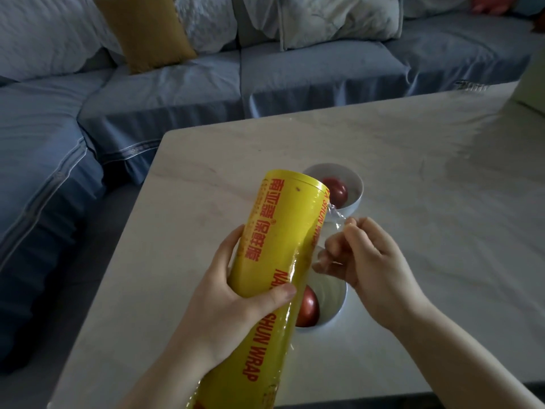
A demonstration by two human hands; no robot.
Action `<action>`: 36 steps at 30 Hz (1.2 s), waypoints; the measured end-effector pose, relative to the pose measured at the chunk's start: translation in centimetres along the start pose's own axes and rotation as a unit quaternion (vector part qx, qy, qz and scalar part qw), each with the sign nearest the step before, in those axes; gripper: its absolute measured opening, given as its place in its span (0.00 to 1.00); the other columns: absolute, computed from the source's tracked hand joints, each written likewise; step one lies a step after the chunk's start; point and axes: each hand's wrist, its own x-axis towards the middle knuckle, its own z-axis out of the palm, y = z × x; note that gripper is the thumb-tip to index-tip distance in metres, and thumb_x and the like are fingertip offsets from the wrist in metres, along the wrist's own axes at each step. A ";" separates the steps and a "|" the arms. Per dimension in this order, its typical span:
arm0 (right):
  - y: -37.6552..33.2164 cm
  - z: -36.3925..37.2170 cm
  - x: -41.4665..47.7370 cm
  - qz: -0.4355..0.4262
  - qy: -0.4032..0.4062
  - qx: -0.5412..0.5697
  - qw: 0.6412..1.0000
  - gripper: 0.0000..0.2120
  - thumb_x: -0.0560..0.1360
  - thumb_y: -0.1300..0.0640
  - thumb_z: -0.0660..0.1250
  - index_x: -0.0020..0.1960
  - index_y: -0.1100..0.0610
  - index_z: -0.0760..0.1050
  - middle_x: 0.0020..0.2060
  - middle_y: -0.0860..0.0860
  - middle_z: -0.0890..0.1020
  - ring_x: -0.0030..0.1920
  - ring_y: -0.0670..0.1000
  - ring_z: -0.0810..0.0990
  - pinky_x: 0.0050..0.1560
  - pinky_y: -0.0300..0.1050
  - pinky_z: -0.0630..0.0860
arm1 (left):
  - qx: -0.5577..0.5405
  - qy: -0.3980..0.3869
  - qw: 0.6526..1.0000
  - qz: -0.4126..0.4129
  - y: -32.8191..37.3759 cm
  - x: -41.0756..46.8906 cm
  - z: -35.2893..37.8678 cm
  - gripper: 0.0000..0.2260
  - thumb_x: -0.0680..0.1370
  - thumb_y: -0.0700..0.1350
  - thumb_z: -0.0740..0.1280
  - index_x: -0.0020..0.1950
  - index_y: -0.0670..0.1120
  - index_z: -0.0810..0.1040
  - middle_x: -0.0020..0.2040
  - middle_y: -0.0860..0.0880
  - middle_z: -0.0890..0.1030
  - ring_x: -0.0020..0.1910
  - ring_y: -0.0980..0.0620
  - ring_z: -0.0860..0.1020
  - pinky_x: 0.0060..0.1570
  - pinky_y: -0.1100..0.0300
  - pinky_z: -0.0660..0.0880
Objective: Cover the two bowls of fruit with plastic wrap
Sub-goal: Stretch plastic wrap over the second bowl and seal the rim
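Centre of frame: yellow roll (283,261) of plastic wrap, lifted off the pale bench (427,172), near end cut off at the bottom edge.

Printed in red along it: Chinese characters, too slanted to read with confidence. Below them "NA", then letters hidden under the thumb, then "SHUN WRAP". Same print again on the right flank, only "SHUN W" showing.

Left hand (233,305) wrapped around the roll's middle, thumb across the print.

Right hand (365,261) just right of the roll, fingers curled, pinching the loose film (336,214) peeled from the roll's far end. Film clear and hard to trace.

Behind the roll, on the bench: two white bowls, both uncovered.
- Far bowl (355,199): partly hidden, one red fruit (337,190) inside.
- Near bowl (331,293): mostly covered by roll and right hand, second red fruit (308,309) partly showing.

Upper frame: blue sofa (177,84), mustard cushion (144,31).
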 end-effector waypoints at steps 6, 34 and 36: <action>0.1 -0.2 -0.3 0.116 -0.048 0.083 0.989 0.14 0.76 0.49 0.57 0.39 0.58 0.71 0.22 0.46 0.65 0.23 0.45 0.65 0.27 0.37 0.71 | 0.104 0.048 0.992 0.051 0.8 0.4 0.7 0.44 0.57 0.61 0.78 0.66 0.71 0.57 0.53 0.68 0.75 0.51 0.66 0.76 0.46 0.66 0.73; -0.3 -2.7 0.5 0.031 -0.030 -0.025 0.999 0.13 0.80 0.58 0.53 0.38 0.58 0.67 0.22 0.47 0.65 0.21 0.44 0.65 0.23 0.36 0.65 | -0.178 -0.147 0.973 -0.031 2.1 1.2 2.2 0.36 0.61 0.46 0.76 0.66 0.63 0.67 0.52 0.50 0.83 0.48 0.43 0.83 0.39 0.52 0.81; -0.4 -2.8 0.4 0.019 -0.016 0.007 1.000 0.15 0.80 0.58 0.55 0.34 0.55 0.65 0.21 0.46 0.62 0.20 0.44 0.60 0.20 0.35 0.60 | -0.179 -0.105 0.978 -0.021 1.7 1.5 2.1 0.40 0.57 0.48 0.76 0.67 0.62 0.67 0.51 0.49 0.84 0.46 0.43 0.84 0.38 0.52 0.80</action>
